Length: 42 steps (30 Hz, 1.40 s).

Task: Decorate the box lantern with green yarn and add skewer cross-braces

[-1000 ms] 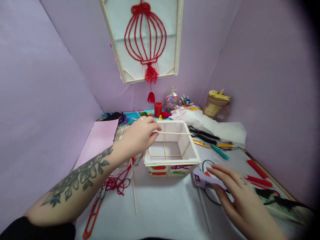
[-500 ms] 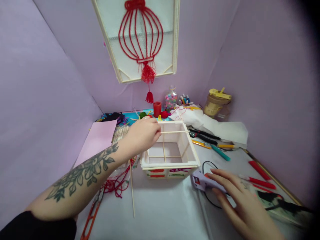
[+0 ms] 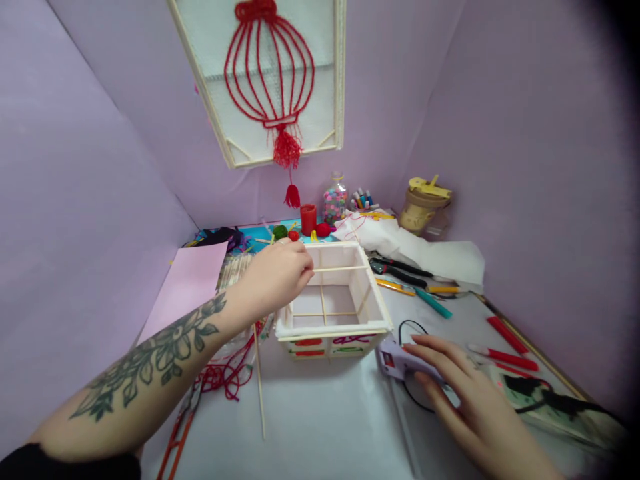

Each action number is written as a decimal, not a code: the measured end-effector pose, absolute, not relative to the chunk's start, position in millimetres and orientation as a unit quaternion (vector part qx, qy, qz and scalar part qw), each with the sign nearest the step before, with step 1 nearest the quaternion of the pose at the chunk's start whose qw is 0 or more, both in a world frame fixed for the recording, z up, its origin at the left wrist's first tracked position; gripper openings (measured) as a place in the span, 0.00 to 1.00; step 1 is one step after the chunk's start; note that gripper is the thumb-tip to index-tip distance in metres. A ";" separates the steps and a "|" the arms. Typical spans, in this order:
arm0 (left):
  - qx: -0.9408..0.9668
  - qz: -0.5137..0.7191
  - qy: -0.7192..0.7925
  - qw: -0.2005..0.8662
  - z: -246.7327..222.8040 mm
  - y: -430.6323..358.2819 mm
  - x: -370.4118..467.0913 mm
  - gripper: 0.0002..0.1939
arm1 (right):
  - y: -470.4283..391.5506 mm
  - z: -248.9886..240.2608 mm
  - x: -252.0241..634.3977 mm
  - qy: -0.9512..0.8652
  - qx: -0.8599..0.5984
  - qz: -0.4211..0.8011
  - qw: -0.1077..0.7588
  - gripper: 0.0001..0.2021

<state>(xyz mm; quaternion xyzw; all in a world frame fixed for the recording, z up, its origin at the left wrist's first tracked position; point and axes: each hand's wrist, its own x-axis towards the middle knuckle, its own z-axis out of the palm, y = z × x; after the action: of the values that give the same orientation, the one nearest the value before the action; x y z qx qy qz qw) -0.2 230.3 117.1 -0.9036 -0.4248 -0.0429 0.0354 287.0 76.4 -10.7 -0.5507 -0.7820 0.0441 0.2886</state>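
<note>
My left hand (image 3: pixel 281 270) is closed, with fingertips pinching one end of a thin wooden stick (image 3: pixel 340 269). The stick spans the upper part of an open-topped white box (image 3: pixel 335 331) from left to right, its far end meeting the right rim. Inside, thin crosspieces show near the bottom, and the front wall carries red, green and purple marks. Over at the right, my right hand (image 3: pixel 470 400) is spread open above a lilac glue gun (image 3: pixel 393 362) lying on the table. Its fingers lie over the gun's rear part without closing around it.
Red cord (image 3: pixel 227 373), orange-handled scissors (image 3: pixel 179 437) and a loose stick (image 3: pixel 260 387) lie left of the box. Black-handled pliers (image 3: pixel 400 272), a teal marker (image 3: pixel 433 303) and red pens (image 3: pixel 507 357) lie right. A red candle (image 3: pixel 309 220) and bead bottle (image 3: pixel 335 200) stand behind.
The whole view has shifted slightly. The stick's right end, which lay over the box's right rim, now sits at its inner side. My right hand stays over the glue gun.
</note>
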 end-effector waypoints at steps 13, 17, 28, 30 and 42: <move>-0.898 -0.080 -0.433 0.005 113.4 230.7 -2.6 0.09 | 80.5 -5.6 279.4 -0.783 -0.540 0.028 0.308 0.14; -0.887 -0.133 -0.442 0.000 123.4 230.4 -15.9 0.09 | 79.8 -6.2 281.7 -0.784 -0.539 0.018 0.308 0.13; -0.849 -0.223 -0.479 -0.013 132.0 212.2 -69.0 0.12 | 84.4 -7.1 282.6 -0.796 -0.515 -0.020 0.318 0.12; -0.836 -0.246 -0.491 -0.021 128.7 198.2 -72.9 0.11 | 83.2 -5.2 284.1 -0.791 -0.521 -0.019 0.319 0.12; -0.656 -0.070 -0.748 -0.063 35.7 61.1 -128.3 0.13 | 61.6 -5.1 310.1 -0.757 -0.575 0.002 0.311 0.15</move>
<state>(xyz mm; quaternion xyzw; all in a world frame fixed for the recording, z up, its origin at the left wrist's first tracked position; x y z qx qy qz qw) -128.3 61.1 35.7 -0.6565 -0.7484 -0.0704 -0.0631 310.1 61.6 -5.1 -0.5745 -0.7572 0.0024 0.3107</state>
